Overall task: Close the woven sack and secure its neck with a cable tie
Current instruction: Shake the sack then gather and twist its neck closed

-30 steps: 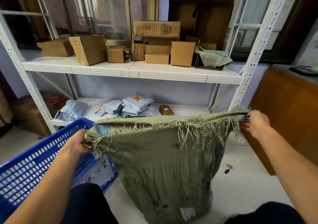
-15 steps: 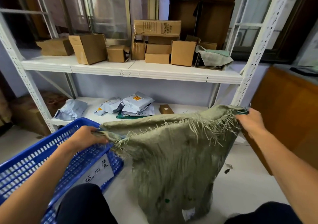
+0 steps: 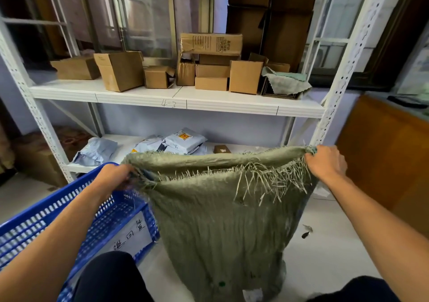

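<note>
In front of white shelving (image 3: pixel 176 103) | woven sack (image 3: pixel 222 220) is held up by frayed mouth | L hand (image 3: pixel 113 177) clenched on left corner, R hand (image 3: pixel 325 162) on right | blue crate (image 3: pixel 69 211) beside.

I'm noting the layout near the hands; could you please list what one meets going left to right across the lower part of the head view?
Blue basket → left hand → woven sack → right hand → brown wooden panel.

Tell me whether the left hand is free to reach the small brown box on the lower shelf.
Probably not yet: the left hand is gripping the woven sack at one corner, and the raised sack mouth stands between it and the small brown box.
</note>
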